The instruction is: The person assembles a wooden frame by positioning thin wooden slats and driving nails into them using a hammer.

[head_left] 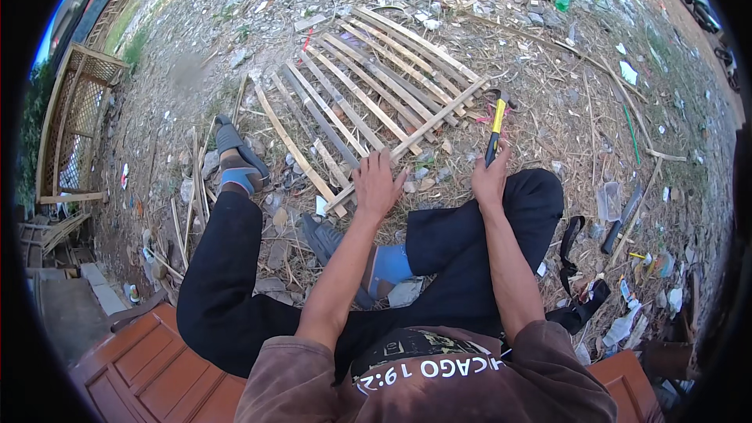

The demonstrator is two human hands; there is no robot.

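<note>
Several long, flat bamboo slats (pixel 362 92) lie side by side on the ground in front of me, fanned away from my body. A single bamboo strip (pixel 445 116) runs crosswise over their near ends, slanting from lower left to upper right. On the lower left part of that strip rests my left hand (pixel 377 186), its fingers bent over it and the thumb out to the right. My right hand (pixel 490 180) is wrapped round the grip of a hammer (pixel 497 124) with a yellow and black handle. The hammer's head is just beside the strip's right end.
A wooden lattice frame (pixel 72 121) stands at the left. Brown panelled wood (pixel 157 368) lies beneath me. Stones, dry straw and litter cover the ground. To the right are a dark-handled tool (pixel 623 221), a clear plastic box (pixel 609 202) and a black strap (pixel 570 254); a green bottle (pixel 562 1) lies farther off.
</note>
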